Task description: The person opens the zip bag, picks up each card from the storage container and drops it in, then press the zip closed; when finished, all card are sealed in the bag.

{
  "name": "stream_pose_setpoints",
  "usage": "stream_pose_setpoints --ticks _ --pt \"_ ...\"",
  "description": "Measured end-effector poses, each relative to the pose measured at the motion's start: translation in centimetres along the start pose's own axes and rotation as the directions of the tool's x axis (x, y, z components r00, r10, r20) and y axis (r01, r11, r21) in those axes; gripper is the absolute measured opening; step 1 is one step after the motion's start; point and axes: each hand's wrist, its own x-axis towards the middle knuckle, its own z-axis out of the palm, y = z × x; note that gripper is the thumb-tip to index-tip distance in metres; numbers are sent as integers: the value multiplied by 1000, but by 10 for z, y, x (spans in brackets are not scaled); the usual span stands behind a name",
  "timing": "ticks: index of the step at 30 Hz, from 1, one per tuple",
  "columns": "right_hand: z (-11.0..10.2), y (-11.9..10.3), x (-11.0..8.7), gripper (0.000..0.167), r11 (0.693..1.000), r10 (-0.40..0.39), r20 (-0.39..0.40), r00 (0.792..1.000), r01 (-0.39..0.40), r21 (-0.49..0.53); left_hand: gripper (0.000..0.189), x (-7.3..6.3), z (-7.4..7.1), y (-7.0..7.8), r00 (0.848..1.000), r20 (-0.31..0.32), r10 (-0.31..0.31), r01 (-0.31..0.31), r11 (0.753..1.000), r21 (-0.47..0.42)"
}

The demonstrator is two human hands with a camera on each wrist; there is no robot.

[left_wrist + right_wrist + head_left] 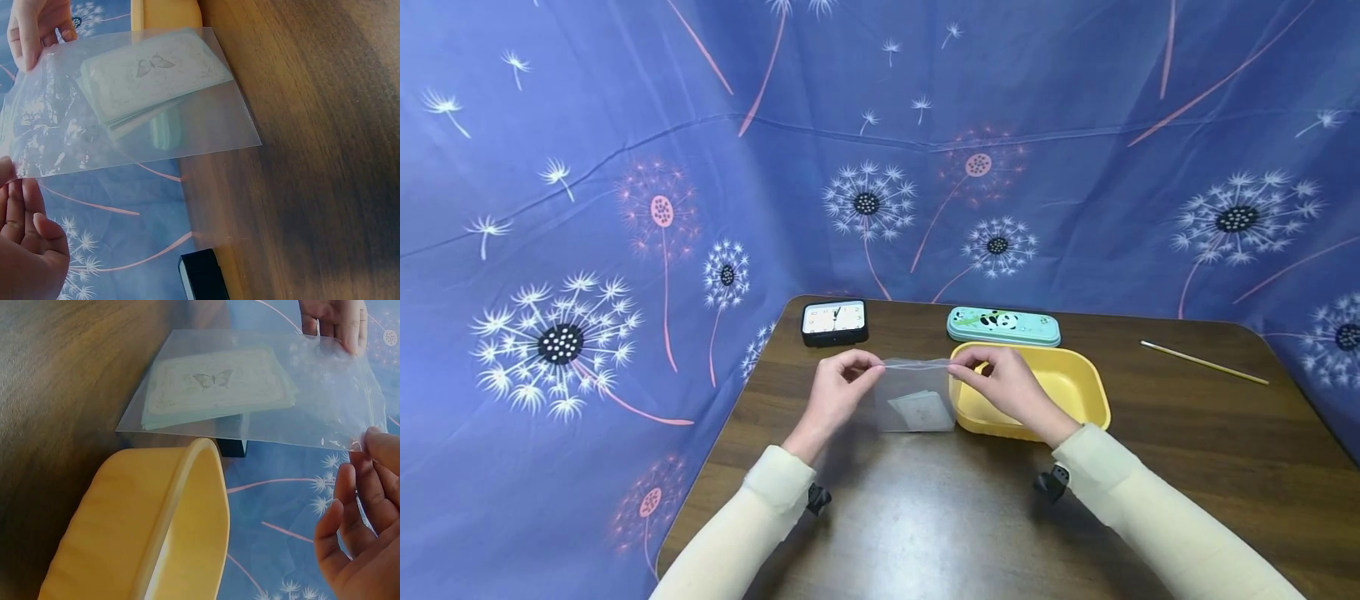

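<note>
A clear zip bag (pixel 891 408) hangs upright between both hands, its zip edge at the top. Inside it lies a small stack of pale cards (pixel 922 411); a butterfly is printed on the outermost card (pixel 215 387) in the right wrist view. The left hand (pixel 837 392) pinches the bag's top left corner between thumb and forefinger. At the opposite top corner the right hand (pixel 1006 385) pinches it the same way, in front of the yellow basket (pixel 1101 400). From the head view I cannot tell whether the bag's lower edge touches the table.
Behind the hands, a black-framed clock (pixel 834 322) stands at the back left of the wooden table (pixel 910 533). A mint panda tin case (pixel 1003 326) lies behind the basket. A thin yellow stick with a white end (pixel 1204 362) lies at the right. Blue dandelion cloth (pixel 1075 125) surrounds the table.
</note>
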Motion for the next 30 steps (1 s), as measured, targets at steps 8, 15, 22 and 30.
stream_pose_setpoints --ticks 8,15,22,30 --pt "-3 0 2 4 996 -57 -1 998 57 -64 4 2 -2 -3 1000 7 28 -28 999 25" --pt "-7 -1 4 5 994 -58 32 998 61 -89 5 3 2 -4 1000 14 20 -21 1000 21" --pt "3 -23 20 28 968 -170 118 978 188 -166 6 1 3 -2 999 12 38 -39 998 41" --pt "29 -56 36 9 884 -289 160 944 327 -333 4 -1 9 4 997 10 73 -73 997 14"
